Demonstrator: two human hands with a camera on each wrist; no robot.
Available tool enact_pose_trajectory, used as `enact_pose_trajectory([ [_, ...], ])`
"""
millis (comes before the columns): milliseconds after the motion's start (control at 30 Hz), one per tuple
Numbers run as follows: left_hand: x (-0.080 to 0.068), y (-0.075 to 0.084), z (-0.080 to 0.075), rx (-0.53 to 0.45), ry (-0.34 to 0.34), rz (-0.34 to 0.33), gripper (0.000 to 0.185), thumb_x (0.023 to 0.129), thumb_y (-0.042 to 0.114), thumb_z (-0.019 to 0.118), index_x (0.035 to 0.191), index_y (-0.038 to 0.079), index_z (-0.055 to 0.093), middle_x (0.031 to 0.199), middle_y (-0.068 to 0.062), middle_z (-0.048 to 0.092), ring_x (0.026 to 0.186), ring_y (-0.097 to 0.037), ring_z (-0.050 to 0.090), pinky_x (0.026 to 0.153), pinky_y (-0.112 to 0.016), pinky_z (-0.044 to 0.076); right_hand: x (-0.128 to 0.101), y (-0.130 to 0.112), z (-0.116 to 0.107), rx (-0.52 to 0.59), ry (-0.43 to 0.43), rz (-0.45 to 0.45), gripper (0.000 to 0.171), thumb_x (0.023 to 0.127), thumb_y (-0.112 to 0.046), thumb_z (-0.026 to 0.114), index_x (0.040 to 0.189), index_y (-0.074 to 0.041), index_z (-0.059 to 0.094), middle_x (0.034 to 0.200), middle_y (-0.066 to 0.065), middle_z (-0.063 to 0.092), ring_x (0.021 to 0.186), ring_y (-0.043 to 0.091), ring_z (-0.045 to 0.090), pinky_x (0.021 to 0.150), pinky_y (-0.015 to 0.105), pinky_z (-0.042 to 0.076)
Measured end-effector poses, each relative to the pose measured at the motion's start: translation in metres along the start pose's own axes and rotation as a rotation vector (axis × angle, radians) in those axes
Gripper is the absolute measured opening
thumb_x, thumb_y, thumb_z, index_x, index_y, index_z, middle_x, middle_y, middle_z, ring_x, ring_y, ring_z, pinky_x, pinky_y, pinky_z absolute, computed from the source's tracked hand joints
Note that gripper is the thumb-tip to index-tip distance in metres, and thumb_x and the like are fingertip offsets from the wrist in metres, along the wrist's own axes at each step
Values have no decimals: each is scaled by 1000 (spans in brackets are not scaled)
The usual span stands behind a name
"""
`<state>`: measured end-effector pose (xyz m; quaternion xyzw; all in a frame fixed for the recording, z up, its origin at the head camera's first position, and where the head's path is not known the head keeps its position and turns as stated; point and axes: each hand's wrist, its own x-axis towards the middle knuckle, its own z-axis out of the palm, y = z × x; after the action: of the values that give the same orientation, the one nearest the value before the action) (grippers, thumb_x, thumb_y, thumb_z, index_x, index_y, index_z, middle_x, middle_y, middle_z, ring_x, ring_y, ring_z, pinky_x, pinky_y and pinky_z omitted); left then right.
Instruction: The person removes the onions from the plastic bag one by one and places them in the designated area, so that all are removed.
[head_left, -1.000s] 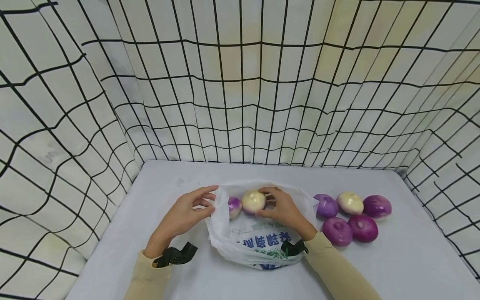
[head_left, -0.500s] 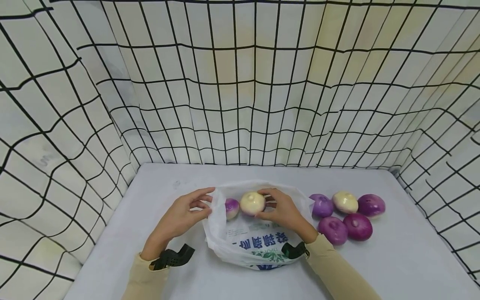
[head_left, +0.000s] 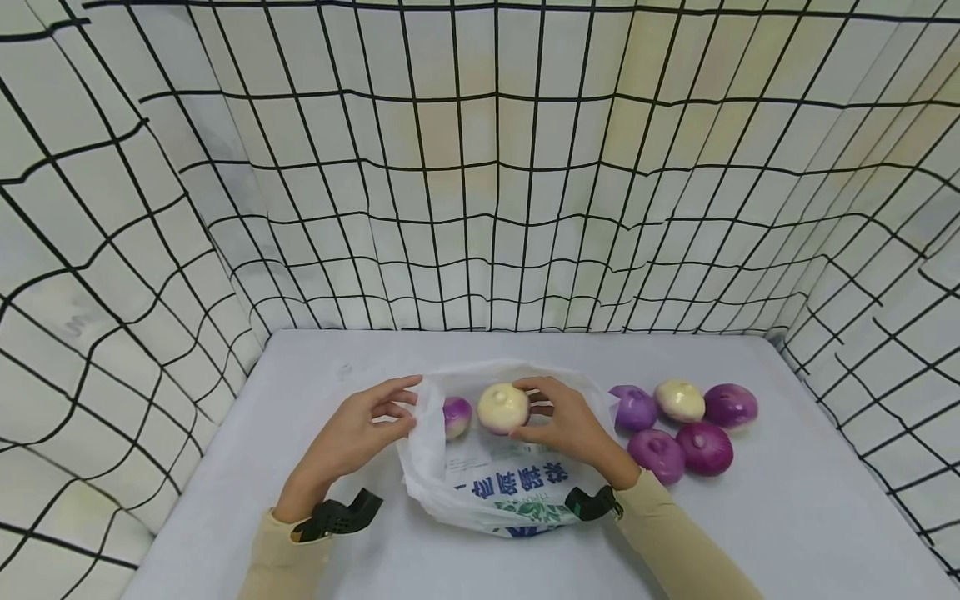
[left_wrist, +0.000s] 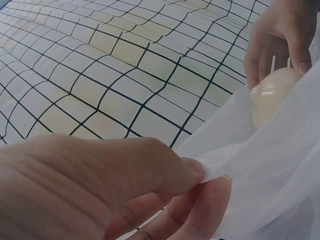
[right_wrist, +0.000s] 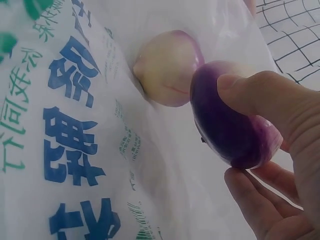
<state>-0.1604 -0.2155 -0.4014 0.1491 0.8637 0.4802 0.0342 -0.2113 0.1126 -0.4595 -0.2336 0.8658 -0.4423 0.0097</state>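
Note:
In the head view, my left hand (head_left: 348, 442) pinches the left rim of a white plastic bag (head_left: 420, 483) between thumb and fingers; the left wrist view shows that pinch close up. My right hand (head_left: 566, 423) reaches into the bag's mouth and holds an onion (head_left: 501, 408), thumb on one side and fingertips on the other. This onion is cream on the side facing the head camera and deep purple (right_wrist: 222, 122) in the right wrist view. Beside it, apart in the head view, a second purple-and-white onion (head_left: 456, 417) lies in the bag, partly hidden by the left rim.
To the right of the bag, several onions sit close together on the white table (head_left: 795, 517): purple ones such as the front onion (head_left: 705, 448), and one cream onion (head_left: 680, 402). White walls with black grid netting (head_left: 495, 208) enclose the back and sides.
The held onion has shifted slightly rightward, away from the onion in the bag, widening the gap. Both hands keep their holds. The whole head view has drifted a little.

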Motion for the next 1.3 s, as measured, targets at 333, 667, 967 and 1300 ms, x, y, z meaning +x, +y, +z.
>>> enact_pose_trajectory([
  [333, 0, 0, 0, -6, -6, 6, 57, 96, 12, 71, 150, 9, 53, 132, -19, 68, 111, -26, 71, 81, -19, 57, -8, -3, -8, -24, 14, -5, 73, 77, -23, 93, 141, -14, 59, 138, 7, 64, 118, 24, 69, 100, 34, 59],
  [667, 0, 1, 1, -2, -9, -2, 57, 97, 14, 71, 151, 11, 53, 133, -17, 68, 111, -24, 71, 81, -19, 56, -16, -5, -18, -9, 34, -8, 73, 78, -26, 92, 141, -15, 58, 141, 7, 63, 118, 25, 69, 101, 37, 59],
  [967, 1, 1, 3, 2, -9, -36, 58, 96, 14, 71, 152, 13, 52, 133, -16, 68, 111, -22, 70, 85, -18, 57, -25, -2, -26, 13, 57, -38, 74, 77, -21, 92, 141, -11, 58, 141, 11, 61, 118, 28, 69, 100, 33, 59],
  [1300, 1, 1, 4, 5, 2, -11, 57, 97, 13, 71, 151, 9, 53, 132, -18, 68, 109, -20, 71, 87, -20, 59, -33, 2, -34, 16, 87, 4, 74, 77, -27, 93, 141, -15, 58, 141, 10, 62, 118, 26, 69, 101, 36, 58],
])
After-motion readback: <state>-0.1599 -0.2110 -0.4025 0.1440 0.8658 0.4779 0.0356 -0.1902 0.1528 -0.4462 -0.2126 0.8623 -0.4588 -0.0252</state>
